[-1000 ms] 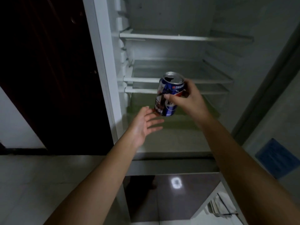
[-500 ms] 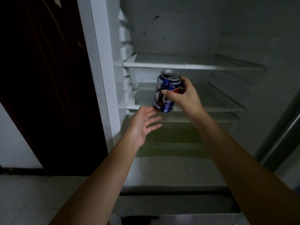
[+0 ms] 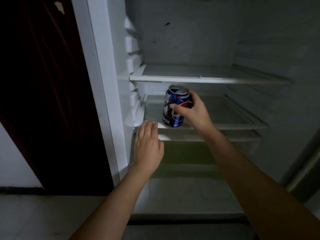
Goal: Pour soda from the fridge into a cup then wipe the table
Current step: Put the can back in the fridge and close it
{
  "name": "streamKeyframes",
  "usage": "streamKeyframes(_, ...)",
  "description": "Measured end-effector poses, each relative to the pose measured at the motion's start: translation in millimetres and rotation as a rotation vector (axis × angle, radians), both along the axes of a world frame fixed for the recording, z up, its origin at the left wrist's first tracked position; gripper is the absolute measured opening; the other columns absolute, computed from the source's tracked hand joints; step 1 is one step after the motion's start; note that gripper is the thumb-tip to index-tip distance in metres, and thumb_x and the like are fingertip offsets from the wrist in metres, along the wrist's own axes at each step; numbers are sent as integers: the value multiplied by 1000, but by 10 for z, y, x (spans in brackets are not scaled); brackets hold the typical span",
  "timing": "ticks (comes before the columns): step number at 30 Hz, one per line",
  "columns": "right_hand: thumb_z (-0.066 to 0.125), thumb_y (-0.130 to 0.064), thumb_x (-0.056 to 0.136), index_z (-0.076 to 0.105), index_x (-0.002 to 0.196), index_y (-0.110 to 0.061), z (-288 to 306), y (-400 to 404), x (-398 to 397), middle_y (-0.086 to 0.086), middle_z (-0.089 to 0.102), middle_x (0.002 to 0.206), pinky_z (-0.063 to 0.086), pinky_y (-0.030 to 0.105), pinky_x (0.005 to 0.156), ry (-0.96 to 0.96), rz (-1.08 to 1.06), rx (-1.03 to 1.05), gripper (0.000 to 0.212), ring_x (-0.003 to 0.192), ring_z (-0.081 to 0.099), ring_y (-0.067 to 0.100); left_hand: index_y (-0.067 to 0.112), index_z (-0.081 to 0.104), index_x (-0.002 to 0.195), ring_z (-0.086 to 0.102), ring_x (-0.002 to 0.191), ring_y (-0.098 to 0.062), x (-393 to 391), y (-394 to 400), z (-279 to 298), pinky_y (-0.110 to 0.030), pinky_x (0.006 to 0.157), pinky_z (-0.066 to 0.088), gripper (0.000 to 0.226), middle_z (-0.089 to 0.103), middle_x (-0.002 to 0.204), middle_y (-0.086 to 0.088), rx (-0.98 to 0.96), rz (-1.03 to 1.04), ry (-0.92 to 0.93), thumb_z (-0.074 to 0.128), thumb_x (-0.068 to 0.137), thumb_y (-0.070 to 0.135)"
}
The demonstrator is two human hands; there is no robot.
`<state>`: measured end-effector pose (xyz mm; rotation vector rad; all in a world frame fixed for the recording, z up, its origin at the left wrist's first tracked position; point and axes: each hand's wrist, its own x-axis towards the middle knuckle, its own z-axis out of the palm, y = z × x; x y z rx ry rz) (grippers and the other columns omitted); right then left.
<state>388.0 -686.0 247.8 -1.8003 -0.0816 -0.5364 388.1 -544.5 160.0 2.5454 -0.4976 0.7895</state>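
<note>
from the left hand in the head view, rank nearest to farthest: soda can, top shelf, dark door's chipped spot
1. soda can, just up and right of the left hand
2. top shelf, above the can
3. chipped spot, far upper left on the door

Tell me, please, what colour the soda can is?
Mostly blue, silver top; head view shows soda can.

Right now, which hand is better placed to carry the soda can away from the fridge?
The right hand: its grip is already round the soda can at the front of the middle shelf. The left hand is open, lower and to the can's left, holding nothing.
</note>
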Motion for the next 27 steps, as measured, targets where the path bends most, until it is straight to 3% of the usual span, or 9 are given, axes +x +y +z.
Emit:
streamKeyframes(3,72,-15,76,38,132,-13,-6,-17,82,-3,53,117,44,31,94,-3,-1,11,65,110,51,13,7,33,142,25,140,-23,59,-8,-39,-31,115,2,52,35,148,-11,60,20,-6,44,92,16)
streamKeyframes(7,71,-18,78,35,134,-13,-28,-38,196,1,51,126,42,28,91,9,-15,32,67,110,49,12,2,50,129,46,127,-30,127,-23,-77,-39,111,25,50,54,131,-16,91,52,-48,59,80,9)
streamKeyframes(10,71,-20,79,35,133,-13,-37,-26,276,-2,51,121,41,27,88,27,-20,41,65,107,49,11,1,54,124,53,119,-31,158,-12,-89,-44,107,35,52,58,124,-16,125,38,-84,64,73,6)
streamKeyframes(15,71,-20,79,40,129,-12,-23,0,428,-4,51,111,43,26,85,41,-20,35,59,103,51,11,1,53,124,54,118,-31,199,41,-128,-48,106,34,58,59,123,-16,197,21,-119,66,67,6)
streamKeyframes(27,67,-24,82,40,129,-14,-50,27,613,-4,51,116,43,21,82,47,1,-23,56,103,49,9,3,47,132,48,127,-29,200,97,-175,-47,109,29,68,54,133,-14,241,2,-100,67,67,8)
